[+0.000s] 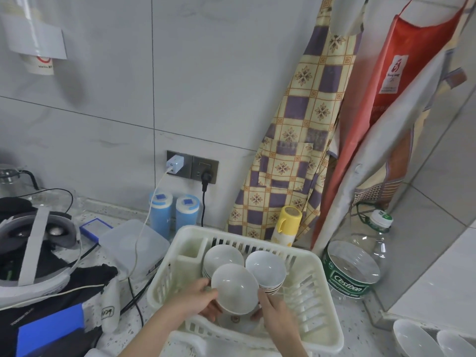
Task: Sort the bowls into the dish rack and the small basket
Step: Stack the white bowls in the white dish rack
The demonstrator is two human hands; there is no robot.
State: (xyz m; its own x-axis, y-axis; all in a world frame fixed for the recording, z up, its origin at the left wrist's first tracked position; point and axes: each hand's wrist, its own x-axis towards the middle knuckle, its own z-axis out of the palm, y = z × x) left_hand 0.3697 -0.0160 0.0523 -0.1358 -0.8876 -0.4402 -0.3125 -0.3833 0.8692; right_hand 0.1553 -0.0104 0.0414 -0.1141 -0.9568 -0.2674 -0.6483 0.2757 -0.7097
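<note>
A cream plastic dish rack (319, 284) stands on the counter in front of me. Inside it, a stack of white bowls (222, 256) sits at the back left and another white bowl (266, 269) leans at the back right. Both hands hold a third white bowl (235, 287) tilted over the front of the rack. My left hand (195, 296) grips its left rim. My right hand (273, 309) holds its lower right side. More white bowls (417, 338) lie at the bottom right corner. The small basket is not clearly in view.
A large clear water bottle (355, 264) stands right of the rack, a yellow cup (287, 225) behind it. Aprons (291, 140) hang on the wall. To the left lie a clear lidded box (134, 243), two blue canisters (173, 211), cables and a headset (33, 243).
</note>
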